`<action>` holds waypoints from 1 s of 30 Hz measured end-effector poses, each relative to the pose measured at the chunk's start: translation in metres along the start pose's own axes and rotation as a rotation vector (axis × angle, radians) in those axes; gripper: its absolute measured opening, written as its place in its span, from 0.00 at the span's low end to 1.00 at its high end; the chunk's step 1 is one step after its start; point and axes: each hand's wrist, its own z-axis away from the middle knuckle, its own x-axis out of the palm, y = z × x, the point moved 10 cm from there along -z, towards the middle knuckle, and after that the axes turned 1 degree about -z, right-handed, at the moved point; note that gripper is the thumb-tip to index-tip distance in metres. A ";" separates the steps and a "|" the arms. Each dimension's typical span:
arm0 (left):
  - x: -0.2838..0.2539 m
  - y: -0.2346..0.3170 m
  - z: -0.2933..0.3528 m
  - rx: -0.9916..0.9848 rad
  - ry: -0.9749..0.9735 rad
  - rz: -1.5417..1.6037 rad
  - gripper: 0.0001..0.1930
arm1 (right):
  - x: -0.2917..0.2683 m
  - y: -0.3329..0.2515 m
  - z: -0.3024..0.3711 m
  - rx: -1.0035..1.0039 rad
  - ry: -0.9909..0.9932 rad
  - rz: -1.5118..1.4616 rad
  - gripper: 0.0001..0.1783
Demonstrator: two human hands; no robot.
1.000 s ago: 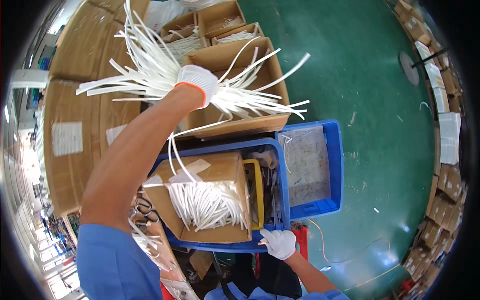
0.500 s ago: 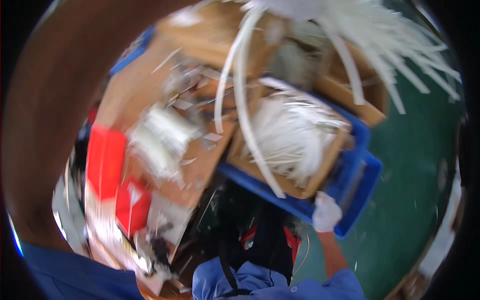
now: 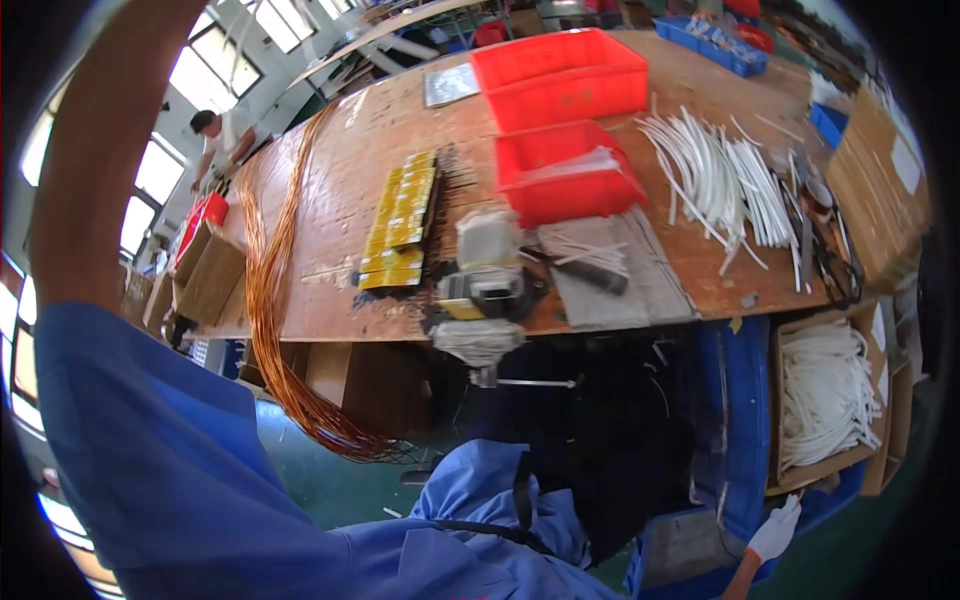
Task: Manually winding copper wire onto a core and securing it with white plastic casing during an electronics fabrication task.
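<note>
White tubes point(image 3: 825, 395) fill the cardboard box point(image 3: 775, 405) in the blue crate point(image 3: 735, 400); gloved right hand point(image 3: 775, 530) seemingly grips the crate's rim, left hand unseen.

The left arm point(image 3: 110, 170) was raised high along the left edge of the view, bare at the forearm and covered by a blue sleeve point(image 3: 170, 450) at the upper arm; its hand lay beyond the frame. The right hand point(image 3: 775, 530), in a white glove with an orange cuff, hung low at the lower right, fingers loosely curled, the forearm barely visible beneath.
</note>
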 end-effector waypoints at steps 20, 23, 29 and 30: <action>0.511 0.209 0.544 -0.892 -0.657 0.863 0.32 | -0.022 -0.323 0.270 -0.563 -0.371 -0.355 0.19; 0.520 0.236 0.520 -1.078 -0.713 1.116 0.34 | -0.006 -0.365 0.316 -0.619 -0.526 -0.364 0.19; 0.508 0.292 0.471 -1.043 -0.719 1.393 0.35 | 0.029 -0.388 0.368 -0.651 -0.728 -0.417 0.20; 0.509 0.290 0.473 -1.109 -0.683 1.455 0.35 | 0.035 -0.392 0.374 -0.650 -0.749 -0.425 0.19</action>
